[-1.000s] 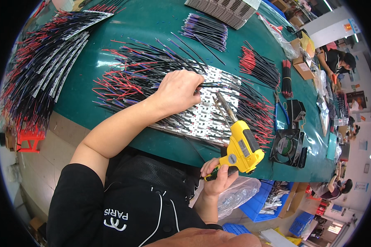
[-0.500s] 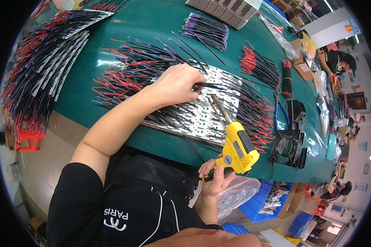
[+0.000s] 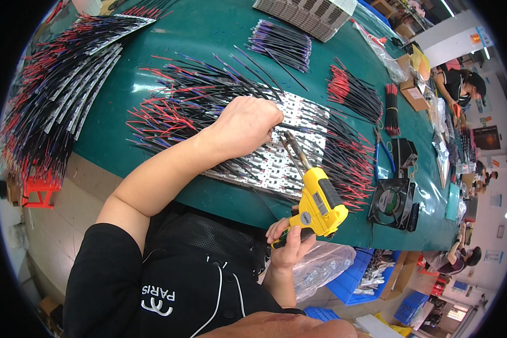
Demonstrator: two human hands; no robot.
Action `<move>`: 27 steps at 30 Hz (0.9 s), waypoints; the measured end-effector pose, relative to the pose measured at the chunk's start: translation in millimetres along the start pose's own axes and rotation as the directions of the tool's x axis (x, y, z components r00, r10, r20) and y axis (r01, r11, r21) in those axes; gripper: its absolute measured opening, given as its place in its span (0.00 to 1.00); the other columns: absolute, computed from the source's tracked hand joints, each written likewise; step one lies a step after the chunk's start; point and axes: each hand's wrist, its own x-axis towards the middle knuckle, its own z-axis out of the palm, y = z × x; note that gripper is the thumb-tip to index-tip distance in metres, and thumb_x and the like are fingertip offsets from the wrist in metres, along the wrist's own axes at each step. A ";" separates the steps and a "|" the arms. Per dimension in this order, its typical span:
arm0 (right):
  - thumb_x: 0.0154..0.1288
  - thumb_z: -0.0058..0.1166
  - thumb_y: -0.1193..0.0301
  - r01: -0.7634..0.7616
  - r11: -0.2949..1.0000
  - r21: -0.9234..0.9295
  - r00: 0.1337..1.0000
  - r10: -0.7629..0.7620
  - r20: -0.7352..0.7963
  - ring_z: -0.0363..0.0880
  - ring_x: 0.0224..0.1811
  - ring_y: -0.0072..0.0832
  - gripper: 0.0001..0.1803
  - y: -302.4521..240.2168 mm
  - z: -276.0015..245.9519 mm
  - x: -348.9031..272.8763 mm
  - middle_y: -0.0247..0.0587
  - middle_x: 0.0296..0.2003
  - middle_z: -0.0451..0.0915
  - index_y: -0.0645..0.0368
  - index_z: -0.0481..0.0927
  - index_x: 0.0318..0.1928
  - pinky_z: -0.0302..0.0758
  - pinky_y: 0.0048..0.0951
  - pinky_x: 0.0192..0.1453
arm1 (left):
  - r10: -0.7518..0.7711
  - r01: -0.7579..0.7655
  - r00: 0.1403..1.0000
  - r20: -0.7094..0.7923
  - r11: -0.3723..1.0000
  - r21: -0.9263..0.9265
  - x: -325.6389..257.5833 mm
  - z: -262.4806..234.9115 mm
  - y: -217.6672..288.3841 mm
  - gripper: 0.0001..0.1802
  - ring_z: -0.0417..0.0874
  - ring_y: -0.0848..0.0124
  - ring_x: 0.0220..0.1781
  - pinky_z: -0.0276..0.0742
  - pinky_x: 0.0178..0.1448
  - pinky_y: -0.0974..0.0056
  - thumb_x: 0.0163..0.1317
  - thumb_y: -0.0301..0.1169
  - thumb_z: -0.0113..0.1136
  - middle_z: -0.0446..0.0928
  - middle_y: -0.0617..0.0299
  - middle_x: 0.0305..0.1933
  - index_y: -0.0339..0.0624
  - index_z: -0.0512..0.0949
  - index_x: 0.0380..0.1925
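"Head view: where's the yellow soldering gun [image 3: 322, 209]?"
"In the right hand [image 3: 290, 247], fingers wrapped around its handle; its tip is near the left hand [image 3: 247, 127], above white circuit boards [image 3: 273, 169] on the green table [image 3: 208, 34]."
"The left fingers?"
"Pinched closed on a black wire [image 3: 276, 129]."

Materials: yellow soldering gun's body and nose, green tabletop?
Gun body: probably moulded plastic, satin; even yellow colour, rounded edges.
Gun nose: likely bare metal, dull grey with brownish discolouring.
Tabletop: glossy, perhaps rubber or vinyl sheet, judging by bright reflections.
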 end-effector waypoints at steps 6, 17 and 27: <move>0.66 0.41 0.65 -0.021 0.999 0.029 1.000 0.021 -0.013 0.61 0.11 0.24 0.22 4.6 0.3 -4.9 0.40 0.15 0.65 0.71 0.60 0.51 0.65 0.24 0.18 | 0.038 -0.038 0.996 -0.077 0.999 -0.006 -0.4 -0.2 2.4 0.04 0.79 0.52 0.31 0.74 0.36 0.53 0.42 0.24 0.57 0.75 0.51 0.25 0.38 0.74 0.20; 0.66 0.42 0.70 0.065 0.985 0.161 0.998 -0.067 0.009 0.65 0.16 0.24 0.27 -1.8 -0.5 -3.4 0.40 0.17 0.67 0.68 0.53 0.61 0.66 0.23 0.18 | 0.023 -0.023 1.000 -0.017 1.000 0.011 -0.5 -0.3 0.3 0.08 0.78 0.55 0.33 0.73 0.38 0.53 0.44 0.26 0.60 0.75 0.55 0.28 0.39 0.76 0.27; 0.65 0.46 0.67 0.062 0.984 0.166 0.998 -0.058 -0.026 0.65 0.15 0.22 0.33 8.7 -13.3 -9.8 0.56 0.38 0.70 0.64 0.46 0.63 0.68 0.22 0.14 | 0.015 -0.085 0.930 -0.367 0.981 -0.175 1.3 -17.0 -15.6 0.05 0.77 0.56 0.31 0.72 0.37 0.60 0.58 0.26 0.54 0.74 0.53 0.28 0.37 0.75 0.33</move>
